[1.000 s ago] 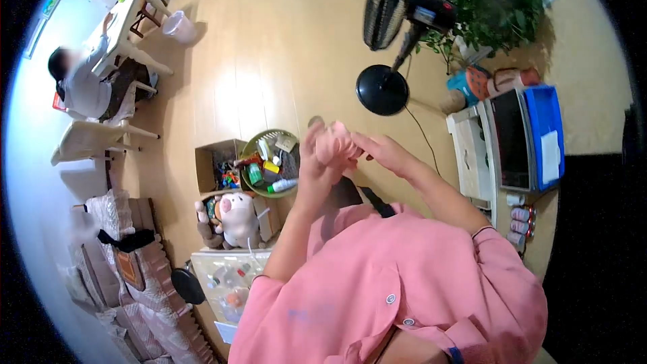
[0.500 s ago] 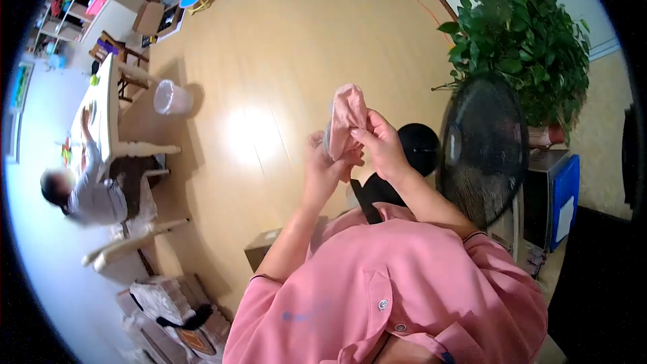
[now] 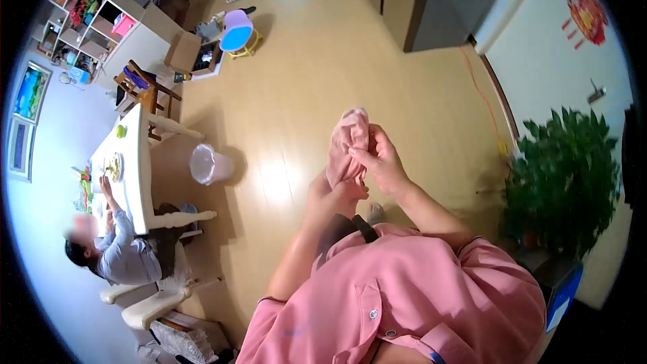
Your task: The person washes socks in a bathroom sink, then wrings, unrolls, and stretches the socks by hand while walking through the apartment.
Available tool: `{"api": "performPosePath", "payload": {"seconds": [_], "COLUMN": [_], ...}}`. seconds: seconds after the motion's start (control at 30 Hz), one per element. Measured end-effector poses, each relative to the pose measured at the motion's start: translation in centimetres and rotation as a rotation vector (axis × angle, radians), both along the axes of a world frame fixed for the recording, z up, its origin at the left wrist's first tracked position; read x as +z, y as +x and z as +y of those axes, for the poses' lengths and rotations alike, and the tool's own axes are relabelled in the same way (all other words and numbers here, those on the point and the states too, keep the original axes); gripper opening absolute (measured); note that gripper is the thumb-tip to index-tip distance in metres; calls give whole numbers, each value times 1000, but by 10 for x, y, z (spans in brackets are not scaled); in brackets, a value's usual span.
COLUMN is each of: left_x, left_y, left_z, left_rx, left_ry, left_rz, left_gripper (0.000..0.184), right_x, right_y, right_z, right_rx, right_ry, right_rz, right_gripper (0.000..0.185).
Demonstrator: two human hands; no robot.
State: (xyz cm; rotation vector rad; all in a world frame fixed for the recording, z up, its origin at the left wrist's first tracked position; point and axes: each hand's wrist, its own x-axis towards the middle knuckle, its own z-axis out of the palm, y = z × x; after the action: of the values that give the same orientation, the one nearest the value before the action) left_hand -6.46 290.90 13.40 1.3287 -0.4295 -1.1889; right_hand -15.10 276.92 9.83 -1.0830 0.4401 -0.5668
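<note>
In front of my chest I hold a pink sock (image 3: 349, 138), crumpled and upright, with its rounded end at the top. My left hand (image 3: 331, 192) is closed around its lower part; the fingers there are partly hidden behind the fabric. My right hand (image 3: 384, 165) pinches the sock's right side between thumb and fingers. Both hands are close together, with the wooden floor (image 3: 303, 81) below them. Part of a foot (image 3: 375, 213) shows just under my right forearm.
To the left, a person (image 3: 128, 253) sits at a white table (image 3: 138, 182) with a plate of food (image 3: 116, 167). A lined waste bin (image 3: 210, 165) stands beside the table. Farther off are a small chair (image 3: 237, 34) and an open box (image 3: 195, 57). A leafy plant (image 3: 563, 182) stands right.
My viewpoint has moved forward and tilted up; the fan on the right has left view, and a door and cabinet have come in. Both hands still hold the sock.
</note>
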Motion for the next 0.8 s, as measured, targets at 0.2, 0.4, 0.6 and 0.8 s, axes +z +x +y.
{"api": "performPosePath", "payload": {"seconds": [0.2, 0.4, 0.6, 0.8], "left_x": [-36, -29, -31, -49], "left_y": [156, 345, 475, 615], "left_z": [-84, -190, -312, -443], "left_rx": [206, -2, -49, -326], "left_ry": [30, 49, -27, 141], "left_rz": [-19, -95, -63, -176], "left_gripper": [50, 25, 29, 39], "right_x": [-31, -5, -18, -61], "right_y": [170, 343, 443, 592], "right_z": [-75, -181, -297, -431], "right_rx": [61, -108, -68, -54], "right_ry": [17, -87, 410, 450], "right_rz": [63, -31, 121, -54], "right_gripper": [44, 52, 76, 63]}}
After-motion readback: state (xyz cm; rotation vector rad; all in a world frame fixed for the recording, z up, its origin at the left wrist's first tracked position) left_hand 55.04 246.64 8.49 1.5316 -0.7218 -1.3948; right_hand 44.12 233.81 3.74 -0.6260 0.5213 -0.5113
